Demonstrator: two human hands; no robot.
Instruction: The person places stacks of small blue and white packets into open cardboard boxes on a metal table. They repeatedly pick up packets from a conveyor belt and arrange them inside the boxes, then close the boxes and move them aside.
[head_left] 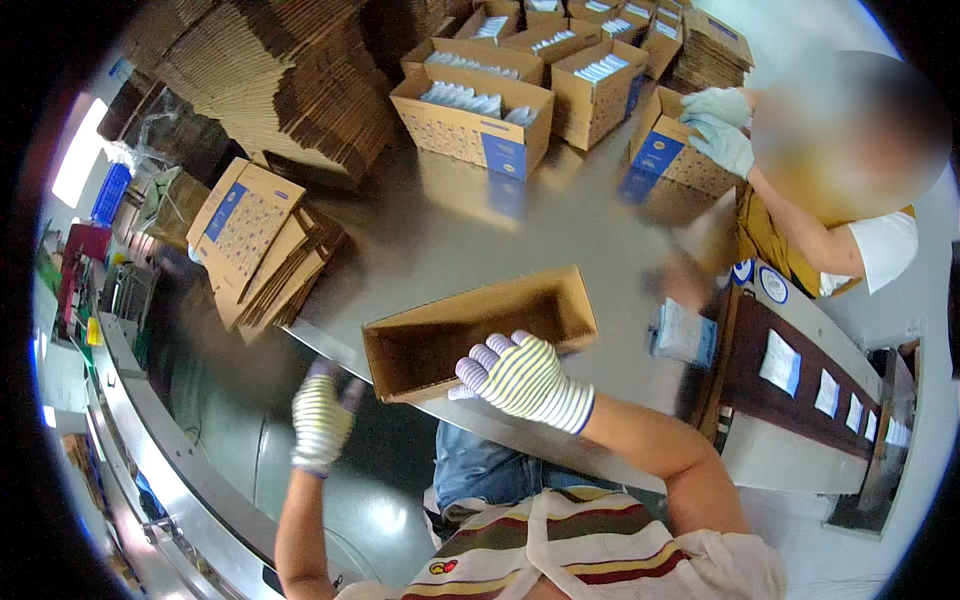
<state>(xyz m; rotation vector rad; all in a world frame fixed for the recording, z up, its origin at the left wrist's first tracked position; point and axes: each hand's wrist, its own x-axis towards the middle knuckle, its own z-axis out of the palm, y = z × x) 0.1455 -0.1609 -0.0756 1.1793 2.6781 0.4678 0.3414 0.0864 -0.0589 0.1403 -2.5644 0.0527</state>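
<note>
An open-topped cardboard box (560, 300) stands on the metal table in front of me, and I see nothing inside it. My right hand (530, 380), in a striped glove with purple fingertips, is curled over the box's near wall. To the left of the box, past the table's edge, is my left hand (322, 420) in a matching glove. Its fingers are stretched out, slightly blurred, with the thumb apart, and they hold nothing.
Flattened cartons (250, 240) lean at the table's left edge; a tall carton stack (320, 100) rises behind. Filled boxes (470, 130) stand at the back. At right, a co-worker's gloved hands (720, 130) touch another box, near a conveyor (745, 390) carrying several packets.
</note>
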